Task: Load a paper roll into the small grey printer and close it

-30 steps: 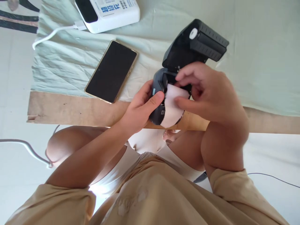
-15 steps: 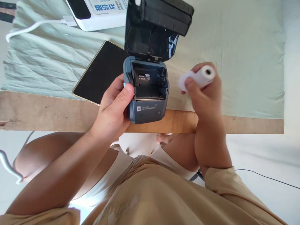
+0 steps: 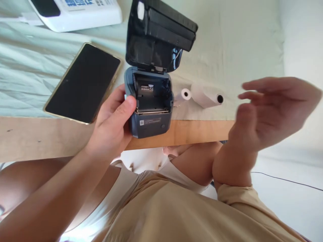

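My left hand (image 3: 113,117) grips a small dark grey label printer (image 3: 151,127) by its left side, thumb on the front edge. The printer's black lid (image 3: 161,37) is swung up, and its paper bay shows bare inside. Just right of the printer, a thin white paper roll (image 3: 186,94) lies on the cloth, partly hidden behind the printer. Beside it is a thicker white paper roll (image 3: 205,95) with a dark core. Off to the right, my right hand (image 3: 272,111) is raised, slightly blurred, with fingers apart and nothing in it.
A tablet with a black screen (image 3: 84,84) lies left of the printer. Behind it stands a white device (image 3: 88,18) with a cable plugged in. Pale green cloth (image 3: 242,50) covers the table, whose wooden front edge (image 3: 196,131) runs above my legs.
My right hand has let go of the white paper roll and moved right, away from it. Two rolls now show on the cloth. The view has shifted; the left hand still holds the open printer.
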